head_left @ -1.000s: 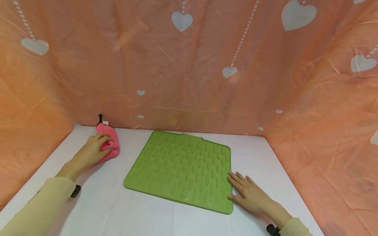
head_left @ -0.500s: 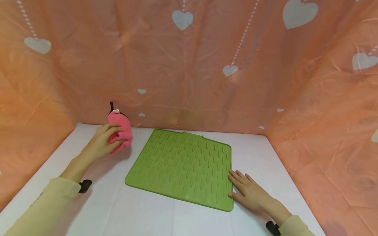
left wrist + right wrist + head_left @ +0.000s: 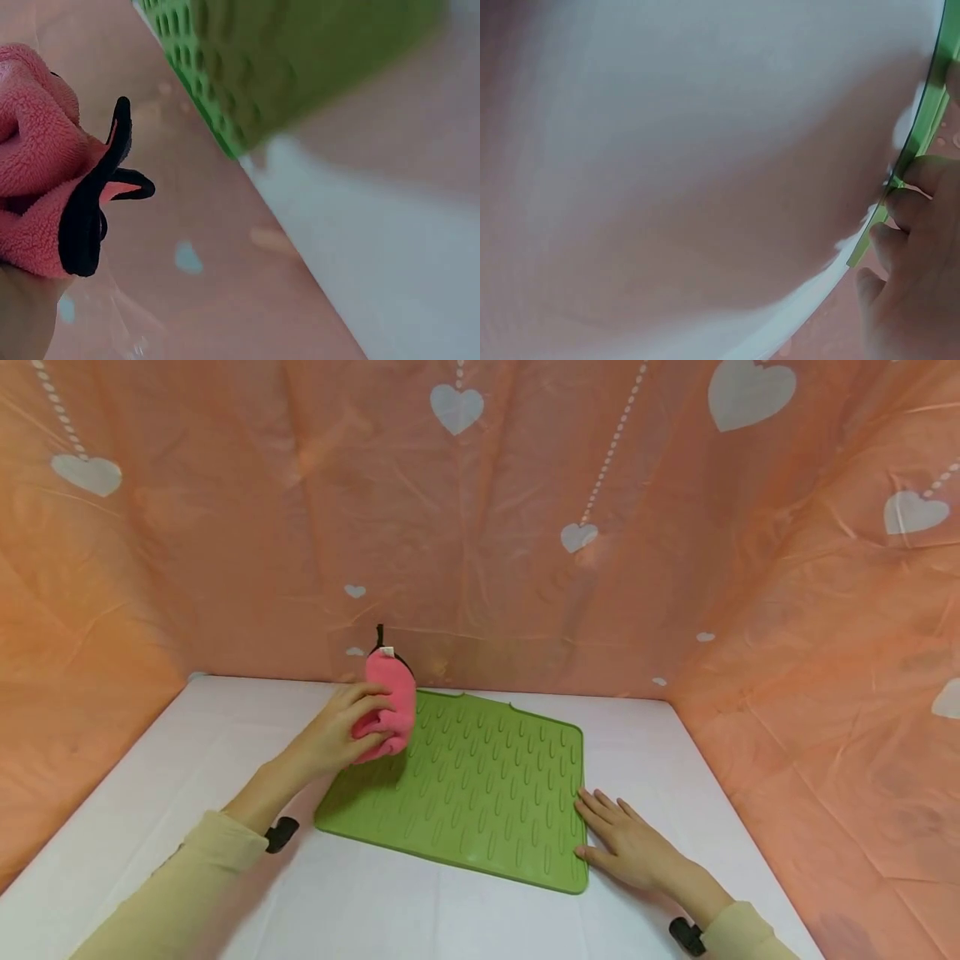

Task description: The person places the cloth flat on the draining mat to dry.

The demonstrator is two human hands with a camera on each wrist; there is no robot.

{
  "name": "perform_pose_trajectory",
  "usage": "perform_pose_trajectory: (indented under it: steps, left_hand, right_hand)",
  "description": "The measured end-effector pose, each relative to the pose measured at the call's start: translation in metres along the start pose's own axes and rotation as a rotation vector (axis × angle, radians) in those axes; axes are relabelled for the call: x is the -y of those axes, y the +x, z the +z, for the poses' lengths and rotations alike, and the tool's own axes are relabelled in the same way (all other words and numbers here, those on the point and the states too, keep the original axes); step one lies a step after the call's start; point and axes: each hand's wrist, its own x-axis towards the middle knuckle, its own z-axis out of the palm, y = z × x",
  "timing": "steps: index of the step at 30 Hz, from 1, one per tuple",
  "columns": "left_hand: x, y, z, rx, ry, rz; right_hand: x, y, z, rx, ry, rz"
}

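My left hand (image 3: 341,727) grips a bunched pink cloth (image 3: 393,697) with black edging, a black loop and a small white tag. It holds the cloth raised over the left part of a green ridged mat (image 3: 487,793), and a shadow falls on the mat below. In the left wrist view the fuzzy pink cloth (image 3: 41,150) shows its black trim at the side. My right hand (image 3: 630,843) lies with fingers spread, fingertips on the mat's right edge. The right wrist view shows those fingers (image 3: 911,206) along the green rim (image 3: 930,105).
The mat lies on a white-covered table (image 3: 360,902). Orange sheeting (image 3: 510,585) with pale hearts rises behind the table and along both sides. Black wrist straps or camera mounts (image 3: 282,834) sit at both cuffs.
My left hand has lifted the pink cloth from the table at the left and carried it rightward over the mat. My right hand stays at the mat's right edge.
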Motion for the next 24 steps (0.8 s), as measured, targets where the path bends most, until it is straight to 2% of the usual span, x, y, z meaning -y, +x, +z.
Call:
perform_pose_trajectory:
  steps: [9, 15, 21, 24]
  left_hand:
    - [-0.031, 0.02, 0.046, 0.164, -0.107, -0.052]
    - [-0.048, 0.023, 0.072, 0.288, -0.137, -0.049]
    - [-0.054, 0.021, 0.083, 0.464, -0.1, -0.03]
    - [-0.052, 0.02, 0.084, 0.553, -0.072, -0.047]
  right_hand:
    - [-0.002, -0.001, -0.001, 0.006, 0.019, 0.006]
    - [0.0, 0.001, -0.001, 0.022, 0.035, 0.014]
    - [0.001, 0.002, -0.003, 0.034, 0.03, 0.016]
    - [0.001, 0.002, -0.006, 0.034, 0.027, 0.021]
